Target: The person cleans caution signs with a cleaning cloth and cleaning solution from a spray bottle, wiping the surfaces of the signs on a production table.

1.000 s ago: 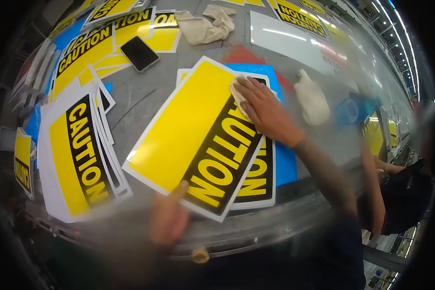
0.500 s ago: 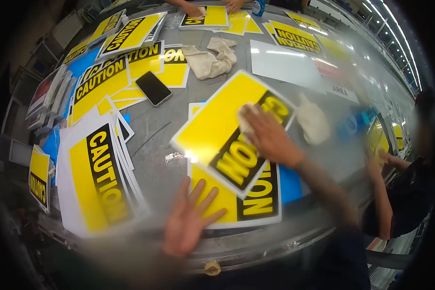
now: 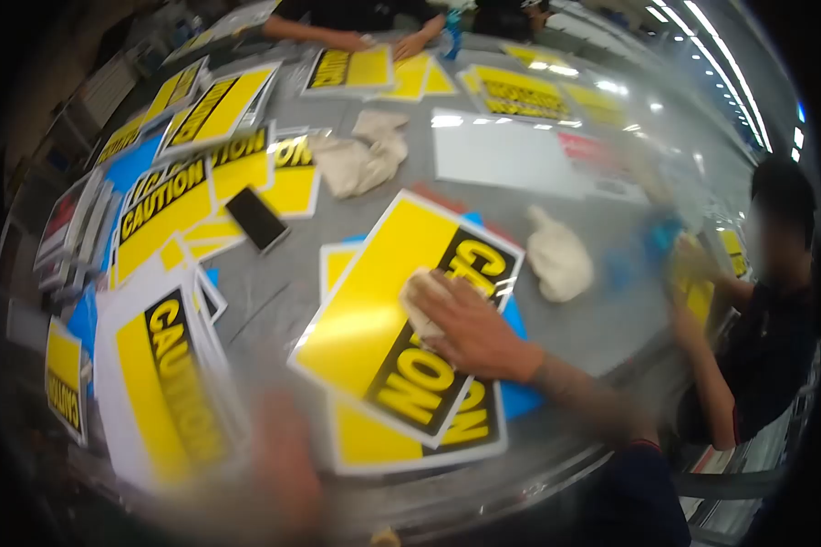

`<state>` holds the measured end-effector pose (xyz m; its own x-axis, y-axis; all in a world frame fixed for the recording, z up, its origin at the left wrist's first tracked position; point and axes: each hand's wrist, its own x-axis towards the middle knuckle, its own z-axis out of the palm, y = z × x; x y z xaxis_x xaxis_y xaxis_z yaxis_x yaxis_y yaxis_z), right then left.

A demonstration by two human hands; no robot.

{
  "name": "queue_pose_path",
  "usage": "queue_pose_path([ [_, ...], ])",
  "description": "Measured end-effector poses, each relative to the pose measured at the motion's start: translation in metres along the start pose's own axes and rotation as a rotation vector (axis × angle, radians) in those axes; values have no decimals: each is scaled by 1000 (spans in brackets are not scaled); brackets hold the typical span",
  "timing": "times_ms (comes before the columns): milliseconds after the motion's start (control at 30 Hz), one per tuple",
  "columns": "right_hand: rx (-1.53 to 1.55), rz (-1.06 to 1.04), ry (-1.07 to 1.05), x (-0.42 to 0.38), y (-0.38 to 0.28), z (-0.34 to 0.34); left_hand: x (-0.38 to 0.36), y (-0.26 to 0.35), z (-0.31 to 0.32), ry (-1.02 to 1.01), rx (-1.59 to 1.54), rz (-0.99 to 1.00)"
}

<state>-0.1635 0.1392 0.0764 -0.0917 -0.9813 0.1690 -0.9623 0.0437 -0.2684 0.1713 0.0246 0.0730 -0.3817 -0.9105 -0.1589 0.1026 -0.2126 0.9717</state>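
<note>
The right hand (image 3: 472,330) has its grip over a pale cloth (image 3: 418,299), pressed against the top CAUTION sign (image 3: 365,290), which lies skewed across a lower sign (image 3: 369,442) on the desk (image 3: 281,284), probably for firm backing. The left hand (image 3: 285,456) is nearby, too blurred to tell its grip.

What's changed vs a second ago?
Top CAUTION sign shifted forward, baring more of the sign beneath. Right hand moved its cloth from the top sign's far right corner to its middle. Left hand let go of the near edge, now off to the left. Phone and loose cloth at right stayed put.
</note>
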Motion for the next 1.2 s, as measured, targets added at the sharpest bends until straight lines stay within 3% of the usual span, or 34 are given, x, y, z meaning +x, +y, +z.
queue_pose_path([
  [33, 7, -20, 12, 0, 2, 1, 7, -4, -4, -34, -188, -46],
  [100, 50, -81, -13, 1, 2, -1, 31, -26, -12, -172, -77, -25],
  [300, 71, -126, -18, -6, 2, 6, 44, 17, 13, -152, -587, -419],
  [433, 89, -154, 1, -5, -10, 7, 32, 9, 31, -317, -546, -349],
  [567, 230, -283, -86, -16, -72, 12, 18, -17, 46, -491, -769, -602],
  [667, 315, -549, -103, -21, -96, 29, 27, -42, 42, -494, -588, -481],
  [700, 418, -547, -50, -20, -92, 32, 23, -47, 28, -462, -494, -472],
  [733, 488, -494, -153, -15, -84, 17, 11, -39, 16, -414, -493, -510],
  [933, -111, -214, 104, 21, 39, -5, 7, -4, 56, -372, -597, -560],
  [1067, -98, 38, 186, 31, 102, 2, 6, -3, 57, -358, -587, -572],
  [1133, -53, 140, 152, 35, 94, -4, 7, -4, 54, -322, -738, -611],
  [1200, -111, 77, 120, 36, 68, 3, 12, -9, 47, -421, -457, -498],
])
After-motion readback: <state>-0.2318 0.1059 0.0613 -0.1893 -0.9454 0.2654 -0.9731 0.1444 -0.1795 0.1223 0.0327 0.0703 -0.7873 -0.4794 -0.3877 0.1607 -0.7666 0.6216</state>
